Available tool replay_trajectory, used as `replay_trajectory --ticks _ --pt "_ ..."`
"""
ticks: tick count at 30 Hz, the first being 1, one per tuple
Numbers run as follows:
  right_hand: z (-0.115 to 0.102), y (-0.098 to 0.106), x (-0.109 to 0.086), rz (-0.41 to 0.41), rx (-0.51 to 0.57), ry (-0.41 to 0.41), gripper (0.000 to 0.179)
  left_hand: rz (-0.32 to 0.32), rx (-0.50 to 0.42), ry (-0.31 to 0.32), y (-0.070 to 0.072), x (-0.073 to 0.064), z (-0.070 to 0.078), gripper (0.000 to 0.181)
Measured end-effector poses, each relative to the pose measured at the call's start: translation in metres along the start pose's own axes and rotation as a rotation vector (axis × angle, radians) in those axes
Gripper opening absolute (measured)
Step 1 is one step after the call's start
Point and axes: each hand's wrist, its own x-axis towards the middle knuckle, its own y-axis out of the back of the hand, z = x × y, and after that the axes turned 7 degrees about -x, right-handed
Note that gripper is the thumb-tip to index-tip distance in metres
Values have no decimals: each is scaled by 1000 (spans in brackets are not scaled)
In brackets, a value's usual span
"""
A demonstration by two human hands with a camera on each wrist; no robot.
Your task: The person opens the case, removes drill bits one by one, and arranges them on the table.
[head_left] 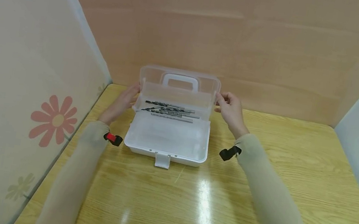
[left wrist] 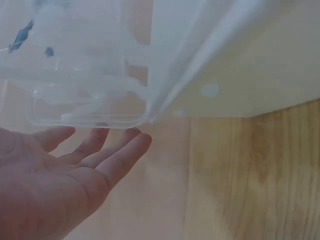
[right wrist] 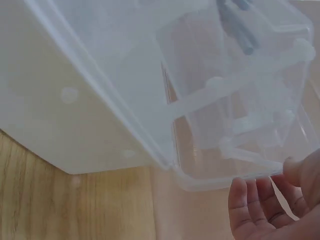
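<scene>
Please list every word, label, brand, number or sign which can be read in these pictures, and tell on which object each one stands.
None: no readable text shows in any view.
White box, its latch and clear lid: no lettering visible.
Drill bits: too small to tell whether they carry markings.
Left wall: printed flowers only, no words visible.

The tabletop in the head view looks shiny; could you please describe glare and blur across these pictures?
Head view: white glare on the tabletop in front of the box; left wrist: washed out, drill bits blurred behind translucent plastic; right wrist: similarly hazy, drill bits soft.
</scene>
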Motion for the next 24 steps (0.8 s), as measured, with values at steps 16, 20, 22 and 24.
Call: replay_trajectory --ticks 16,20,22,24 --pt "34 -18 3 -218 -5 -107 73 -141 121 158 -9 3 -22 84" --pt "47 -20 3 -243 56 -183 75 -160 73 150 -13 1 -27 83" --pt "50 -20 3 -243 65 -194 74 -166 52 125 -14 2 -28 81" --pt "51 -21 2 -225 67 -192 75 -166 53 119 -15 2 -28 80"
